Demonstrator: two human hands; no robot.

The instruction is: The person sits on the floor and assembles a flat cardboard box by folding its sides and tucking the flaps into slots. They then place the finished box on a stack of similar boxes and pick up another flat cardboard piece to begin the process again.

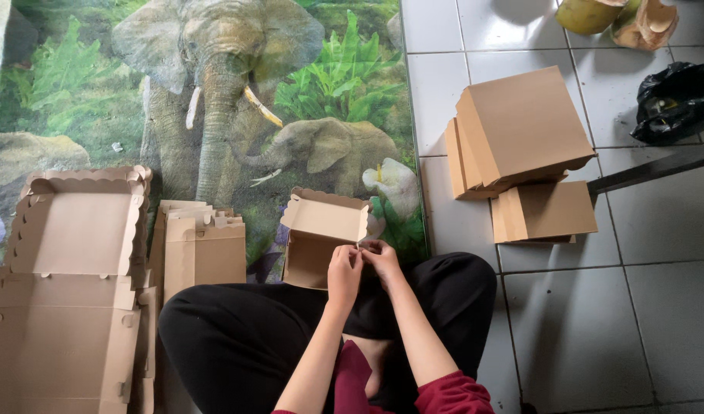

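Two hands met at near corner of small cardboard box [319, 239], which sat on elephant-print mat [83, 100] just ahead of knees. Left hand [344, 268] and right hand [381, 257] both pinched shut on corner flap. Judged best: brace wall, seat tab fully, avoid creasing scalloped lid. Folded boxes [520, 138] stacked on tiled floor [658, 307], right; flat blanks [202, 245] left.

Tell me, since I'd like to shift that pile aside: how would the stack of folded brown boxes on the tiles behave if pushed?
The stack of folded boxes would probably slide easily, as the tiled floor looks glossy. It is likely light, being thin cardboard. The upper boxes sit askew, so they may slip off rather than move together.
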